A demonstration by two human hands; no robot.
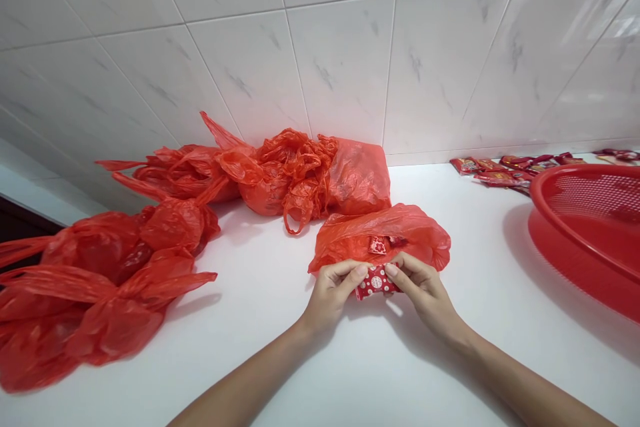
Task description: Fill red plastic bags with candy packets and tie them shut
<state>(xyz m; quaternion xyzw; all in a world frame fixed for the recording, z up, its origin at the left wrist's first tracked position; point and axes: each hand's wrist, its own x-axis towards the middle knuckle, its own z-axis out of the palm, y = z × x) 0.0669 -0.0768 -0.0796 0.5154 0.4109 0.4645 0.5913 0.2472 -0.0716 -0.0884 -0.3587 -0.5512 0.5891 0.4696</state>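
A small red packet [376, 282], printed with white dots and a round white emblem, sits between the two hands at the lower edge of a red plastic bag [380, 230]. The left hand [333, 297] and the right hand [423, 290] are both closed narrowly on it, their fingers pinching it from either end and leaving its printed face showing. A two-sided pinch suits something this small, since it should keep the packet from twisting or slipping against the thin, slick plastic. A second packet [379, 245] lies in the bag's opening, partly hidden. Further left, a heap of knotted red bags [287, 180] and a larger heap [85, 287] lie on the white surface [280, 373]. To the right are a red plastic basket [590, 227] and a row of red snack packets [500, 170], below a tiled wall [340, 47].
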